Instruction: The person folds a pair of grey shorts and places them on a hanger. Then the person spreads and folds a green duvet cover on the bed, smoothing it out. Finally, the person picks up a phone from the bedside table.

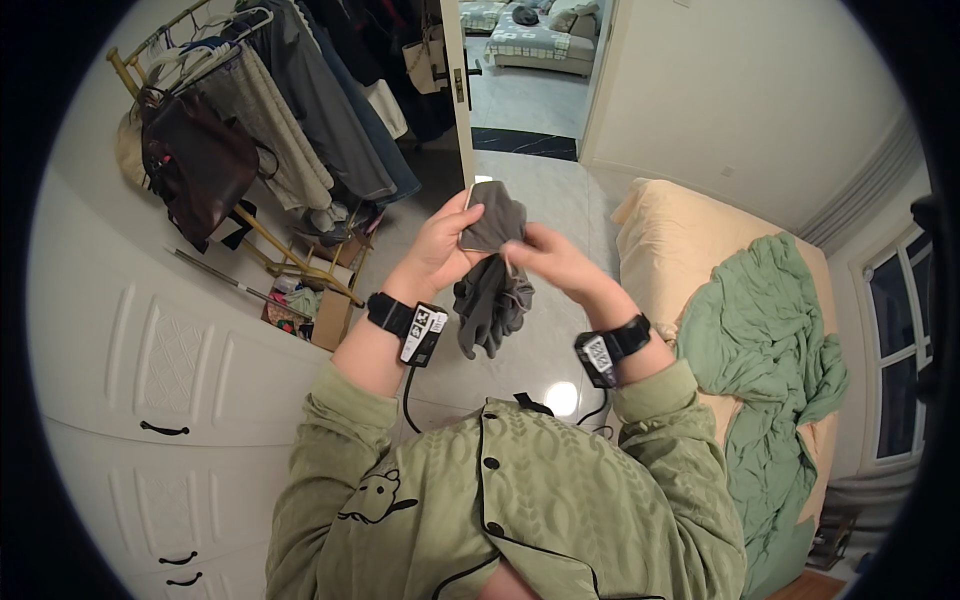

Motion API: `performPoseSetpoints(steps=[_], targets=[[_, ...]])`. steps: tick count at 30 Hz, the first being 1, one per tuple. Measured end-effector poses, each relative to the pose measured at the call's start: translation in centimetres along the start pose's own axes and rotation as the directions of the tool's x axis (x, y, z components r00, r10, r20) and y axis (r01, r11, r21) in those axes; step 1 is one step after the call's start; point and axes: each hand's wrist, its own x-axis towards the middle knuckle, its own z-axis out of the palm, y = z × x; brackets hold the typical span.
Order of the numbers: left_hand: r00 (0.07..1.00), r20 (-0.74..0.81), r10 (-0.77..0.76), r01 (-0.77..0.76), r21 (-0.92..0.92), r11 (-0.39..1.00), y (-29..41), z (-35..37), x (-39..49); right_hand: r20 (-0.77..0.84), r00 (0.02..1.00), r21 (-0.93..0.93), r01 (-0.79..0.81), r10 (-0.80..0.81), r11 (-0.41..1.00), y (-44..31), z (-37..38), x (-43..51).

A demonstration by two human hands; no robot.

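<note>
A dark grey cloth item with thin pale edging (pixel 496 214) is held up in front of me. Its top part lies smooth over my left hand (pixel 442 244), whose thumb presses on the face of the fabric. My right hand (pixel 553 259) pinches the cloth at its right side, the fingertips slightly blurred and partly behind it. Below both hands, the bunched lower part of the cloth (pixel 491 307) hangs in loose folds, with a thin pale cord or trim at its right. What kind of garment or bag it is, I cannot tell.
A bed (pixel 652 217) with a rumpled green quilt (pixel 757 322) stands to the right. At left are white cabinets (pixel 172 375) and a clothes rack (pixel 262 251) with hung clothes and a dark leather bag (pixel 199 154). Ahead, an open door (pixel 457 75) shows a sofa (pixel 540 45).
</note>
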Motion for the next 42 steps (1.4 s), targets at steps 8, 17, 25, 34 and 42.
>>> performPoseSetpoints(steps=[8,17,25,34,42], targets=[[0.828,-0.539,0.155,0.104,0.418,0.903,-2.4,-4.7,-3.5,0.076,0.996,0.579,-0.081,0.046,0.811,-3.3,2.4,0.9],[0.820,-0.500,-0.278,0.320,-0.003,0.948,-11.6,-6.9,-5.8,0.395,0.913,0.736,-0.246,-0.105,0.631,-5.4,4.8,2.8],[0.750,-0.575,-0.327,0.305,-0.138,0.942,-8.8,-12.2,-4.4,0.340,0.905,0.790,-0.126,-0.257,0.601,-8.3,4.2,6.3],[0.711,-0.604,-0.360,0.419,-0.047,0.907,-1.1,-21.3,-1.0,0.141,0.982,0.801,-0.038,-0.126,0.598,-6.3,-0.3,16.3],[0.890,-0.318,-0.327,0.450,0.491,0.746,10.6,-22.4,6.5,0.074,0.983,0.691,0.071,-0.168,0.720,-6.7,2.8,24.7]])
